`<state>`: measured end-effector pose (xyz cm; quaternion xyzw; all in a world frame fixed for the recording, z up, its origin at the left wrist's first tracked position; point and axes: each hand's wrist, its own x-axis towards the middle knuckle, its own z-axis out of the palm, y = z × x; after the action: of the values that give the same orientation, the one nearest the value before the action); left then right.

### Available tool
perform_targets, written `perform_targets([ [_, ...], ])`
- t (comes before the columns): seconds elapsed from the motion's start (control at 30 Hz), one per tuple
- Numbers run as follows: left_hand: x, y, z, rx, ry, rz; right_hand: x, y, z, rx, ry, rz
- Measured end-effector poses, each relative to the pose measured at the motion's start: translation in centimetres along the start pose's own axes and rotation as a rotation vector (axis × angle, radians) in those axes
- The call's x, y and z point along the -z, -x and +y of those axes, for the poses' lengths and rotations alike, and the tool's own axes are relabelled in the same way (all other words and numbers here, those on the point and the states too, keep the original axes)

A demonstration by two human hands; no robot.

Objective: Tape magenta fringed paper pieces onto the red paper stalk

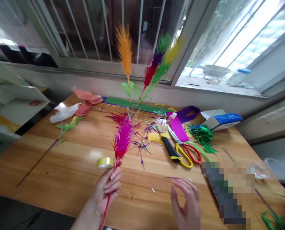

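My left hand (109, 183) is closed around the red stem (106, 209) of a magenta and red bristly artificial flower spike (121, 140), which stands upright with a slight tilt to the right. Just left of its head lies a roll of yellowish tape (104, 163), close to my fingers. Low over the table on the right, my right hand (187, 201) has its fingers curved and its thumb apart. A thin purple bristle piece (173, 177) lies at its fingertips; whether they touch it I cannot tell.
Scissors (184, 153) and a black-yellow cutter knife (170, 147) lie right of centre, near scattered bristle clippings (142, 147). Behind, a clear cup (133, 111) holds tall coloured spikes. A peach flower (87, 95) lies left; green tinsel (202, 134) and a blue-white box (221, 120) sit right.
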<state>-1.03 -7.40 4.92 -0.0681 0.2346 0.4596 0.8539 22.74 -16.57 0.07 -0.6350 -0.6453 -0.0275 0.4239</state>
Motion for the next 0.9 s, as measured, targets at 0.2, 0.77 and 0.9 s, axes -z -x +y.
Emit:
perform_targets([
  [0.2, -0.4, -1.4, -1.4, 0.046, -0.030, 0.022, 9.6, 7.9, 6.9, -0.255, 0.505, 0.138],
  [0.77, -0.7, -2.3, -1.7, 0.023, -0.091, 0.060, 11.2, 8.6, 8.7, -0.201, 0.529, -0.025],
  [0.9, -0.9, -2.6, -1.9, 0.018, -0.104, 0.040, 12.0, 8.6, 9.1, -0.217, 0.580, -0.013],
])
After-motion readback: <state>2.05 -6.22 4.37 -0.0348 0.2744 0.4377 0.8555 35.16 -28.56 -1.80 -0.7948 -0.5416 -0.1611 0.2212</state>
